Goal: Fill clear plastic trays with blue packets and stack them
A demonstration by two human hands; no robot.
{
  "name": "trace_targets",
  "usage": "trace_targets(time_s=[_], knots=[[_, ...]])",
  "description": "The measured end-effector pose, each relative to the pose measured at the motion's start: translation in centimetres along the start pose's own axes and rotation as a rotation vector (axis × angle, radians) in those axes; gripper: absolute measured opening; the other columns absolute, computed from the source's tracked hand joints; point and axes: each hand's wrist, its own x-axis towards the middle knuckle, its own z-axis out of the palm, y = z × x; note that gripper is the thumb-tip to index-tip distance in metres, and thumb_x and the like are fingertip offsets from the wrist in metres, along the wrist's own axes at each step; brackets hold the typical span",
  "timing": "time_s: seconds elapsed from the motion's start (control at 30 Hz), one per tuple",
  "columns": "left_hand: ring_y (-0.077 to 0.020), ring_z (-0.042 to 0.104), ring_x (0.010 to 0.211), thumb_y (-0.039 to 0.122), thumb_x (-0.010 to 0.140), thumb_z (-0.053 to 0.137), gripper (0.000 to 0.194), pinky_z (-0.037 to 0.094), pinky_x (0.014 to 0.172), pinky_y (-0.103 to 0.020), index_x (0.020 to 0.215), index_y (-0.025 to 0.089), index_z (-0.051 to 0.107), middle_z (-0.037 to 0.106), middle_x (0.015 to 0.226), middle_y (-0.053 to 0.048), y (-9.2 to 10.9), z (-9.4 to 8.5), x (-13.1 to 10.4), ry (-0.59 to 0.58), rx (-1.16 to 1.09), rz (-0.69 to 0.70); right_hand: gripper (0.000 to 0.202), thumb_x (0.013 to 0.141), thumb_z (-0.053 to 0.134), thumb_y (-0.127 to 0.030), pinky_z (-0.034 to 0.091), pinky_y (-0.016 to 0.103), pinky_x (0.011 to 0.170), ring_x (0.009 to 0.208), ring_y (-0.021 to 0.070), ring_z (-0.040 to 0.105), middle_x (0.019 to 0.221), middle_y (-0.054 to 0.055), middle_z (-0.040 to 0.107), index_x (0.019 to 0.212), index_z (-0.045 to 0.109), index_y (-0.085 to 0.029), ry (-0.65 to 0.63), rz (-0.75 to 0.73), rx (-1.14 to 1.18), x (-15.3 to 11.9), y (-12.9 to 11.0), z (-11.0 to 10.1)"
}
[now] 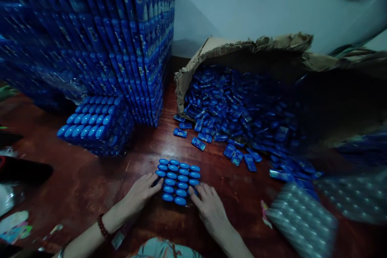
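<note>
The far edge of the reddish-brown surface (145, 217) is mostly hidden behind the tall blue stack (90, 40), which the top and left of the view cut off, and the torn cardboard box (189, 72), whose depths are too dark to read. Lettering on the loose blue packets (198, 143) is too small. Near the surface's right side, the farther grey bubbled sheet (359, 195) is blurred and cropped. Some fingertips of the left hand (142, 191) are obscured at the blue-topped block (177, 181).

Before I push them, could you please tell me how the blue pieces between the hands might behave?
The blue pieces show no visible wrap, so they would probably spread apart. Their glossy tops look slippery, and outer ones, apparently upright, might tip.
</note>
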Motion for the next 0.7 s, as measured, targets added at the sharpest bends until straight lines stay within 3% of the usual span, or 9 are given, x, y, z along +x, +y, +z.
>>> trace_targets(time_s=[0.13,0.27,0.4,0.47,0.53,0.63,0.7], knots=[[-0.0213,0.052,0.088,0.009,0.085,0.037,0.049,0.048,0.073,-0.034,0.126,0.03,0.051,0.057,0.111,-0.011,-0.1,1.0,-1.1,0.097,0.054,-0.055,0.032,0.084,0.043,-0.006,0.04,0.032,0.067,0.075,0.0191,0.052,0.084,0.007,0.061,0.106,0.061,-0.02,0.037,0.056,-0.001,0.4,-0.4,0.4],[-0.0208,0.052,0.1,0.015,0.087,0.043,0.039,0.048,0.08,-0.034,0.118,0.033,0.058,0.053,0.114,-0.009,-0.7,-0.1,-0.2,0.208,-0.149,-0.162,0.027,0.088,0.043,-0.015,0.041,0.032,0.067,0.074,0.0189,0.052,0.08,0.005,0.06,0.107,0.061,-0.022,0.102,0.109,0.098,-0.3,0.0,0.1],[-0.0167,0.056,0.096,0.023,0.093,0.035,0.033,0.047,0.084,-0.03,0.118,0.021,0.056,0.057,0.104,-0.008,-3.3,-1.2,5.8,0.269,-0.42,-0.382,0.024,0.091,0.044,-0.023,0.044,0.03,0.07,0.08,0.0177,0.055,0.088,0.007,0.06,0.106,0.062,-0.022,0.172,0.225,0.222,0.9,2.9,0.3],[-0.0174,0.056,0.097,0.03,0.093,0.036,0.032,0.045,0.088,-0.031,0.114,0.017,0.057,0.058,0.104,-0.009,-5.0,-0.5,10.3,0.148,-0.414,-0.409,0.025,0.092,0.04,-0.021,0.045,0.03,0.072,0.081,0.0179,0.056,0.085,0.006,0.06,0.1,0.064,-0.021,0.168,0.332,0.197,3.3,5.1,0.9],[-0.0195,0.054,0.104,0.037,0.09,0.043,0.038,0.043,0.091,-0.033,0.122,0.018,0.05,0.055,0.114,-0.01,-6.5,0.9,14.6,-0.049,-0.295,-0.462,0.026,0.091,0.04,-0.022,0.045,0.031,0.077,0.088,0.0195,0.056,0.09,0.007,0.061,0.102,0.063,-0.022,0.024,0.428,0.141,6.6,7.3,1.8],[-0.0251,0.056,0.1,0.042,0.082,0.055,0.04,0.045,0.084,-0.035,0.108,0.012,0.055,0.058,0.108,-0.014,-7.8,3.2,19.3,-0.119,-0.242,-0.478,0.035,0.089,0.046,-0.023,0.045,0.029,0.078,0.101,0.0198,0.055,0.115,0.009,0.055,0.124,0.049,-0.023,-0.288,0.475,0.109,11.3,9.3,2.8],[-0.0249,0.058,0.093,0.039,0.08,0.059,0.031,0.046,0.079,-0.033,0.096,0.012,0.057,0.061,0.1,-0.013,-8.3,4.1,20.7,-0.142,-0.24,-0.448,0.04,0.084,0.053,-0.022,0.044,0.027,0.075,0.1,0.0191,0.057,0.119,0.009,0.053,0.124,0.048,-0.024,-0.413,0.452,0.118,13.2,9.9,3.1]])
